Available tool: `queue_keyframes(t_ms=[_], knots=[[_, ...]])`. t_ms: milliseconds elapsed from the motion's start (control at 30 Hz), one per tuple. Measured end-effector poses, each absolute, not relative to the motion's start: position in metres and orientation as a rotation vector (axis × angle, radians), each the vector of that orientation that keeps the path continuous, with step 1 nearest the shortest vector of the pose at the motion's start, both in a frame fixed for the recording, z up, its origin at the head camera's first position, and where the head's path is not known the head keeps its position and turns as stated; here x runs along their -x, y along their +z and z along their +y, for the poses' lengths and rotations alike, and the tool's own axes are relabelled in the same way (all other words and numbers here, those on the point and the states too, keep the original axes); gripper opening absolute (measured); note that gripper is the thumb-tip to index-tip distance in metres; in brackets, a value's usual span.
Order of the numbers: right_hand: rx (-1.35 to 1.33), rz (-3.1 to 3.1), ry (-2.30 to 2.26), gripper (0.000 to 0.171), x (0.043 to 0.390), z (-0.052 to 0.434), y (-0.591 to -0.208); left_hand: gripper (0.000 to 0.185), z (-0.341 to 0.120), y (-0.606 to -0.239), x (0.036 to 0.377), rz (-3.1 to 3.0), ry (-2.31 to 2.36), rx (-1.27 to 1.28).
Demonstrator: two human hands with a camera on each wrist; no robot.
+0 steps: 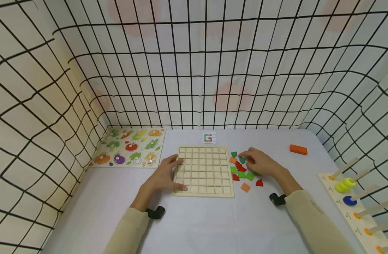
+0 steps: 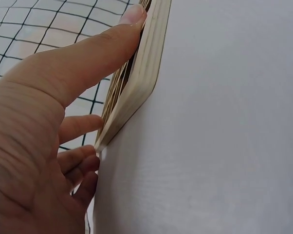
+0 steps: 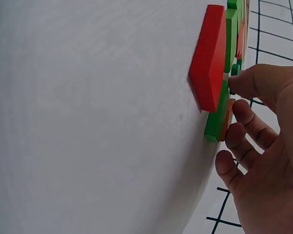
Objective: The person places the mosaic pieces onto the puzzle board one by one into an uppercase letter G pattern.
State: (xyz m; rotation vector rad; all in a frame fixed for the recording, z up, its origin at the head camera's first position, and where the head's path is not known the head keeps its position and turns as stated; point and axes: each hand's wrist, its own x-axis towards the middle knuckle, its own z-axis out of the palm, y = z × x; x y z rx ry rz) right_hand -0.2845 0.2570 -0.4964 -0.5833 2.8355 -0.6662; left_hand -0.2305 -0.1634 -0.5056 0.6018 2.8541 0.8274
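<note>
While the left hand lies flat steadying the seemingly empty grid tray, relaxed right fingers touch tiles.

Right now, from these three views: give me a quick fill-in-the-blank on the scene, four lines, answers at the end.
1. The left hand rests on the left edge of the wooden ____ board.
2. The right hand reaches into the loose pile of coloured pieces lying to the ____ of that board.
3. The single block lying apart near the far right of the table is ____ in colour.
4. On the peg rack, the ring just nearer than the yellow rings is ____.

Missing words: grid; right; orange; blue
</note>
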Motion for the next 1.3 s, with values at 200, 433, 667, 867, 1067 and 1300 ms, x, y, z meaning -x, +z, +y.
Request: queue_keyframes(t_ms=[200,433,667,867,1067,1300], knots=[[0.562,2.868,-0.635,0.027,0.283,0.259,-0.497,0.113,-0.164,-0.509,0.231,2.857,0.844,-0.622],[0.52,2.908,-0.664,0.029,0.282,0.262,-0.497,0.116,-0.165,-0.513,0.231,2.844,0.863,-0.606],[0.521,2.936,-0.78,0.03,0.279,0.245,-0.488,0.119,-0.161,-0.514,0.231,2.809,0.891,-0.645],[0.594,2.914,-0.931,0.026,0.279,0.213,-0.488,0.118,-0.16,-0.515,0.231,2.803,0.884,-0.716],[0.619,2.856,-1.051,0.025,0.281,0.166,-0.49,0.119,-0.162,-0.515,0.231,2.808,0.873,-0.698],[0.616,2.809,-1.162,0.023,0.286,0.123,-0.494,0.12,-0.162,-0.514,0.231,2.799,0.904,-0.699]])
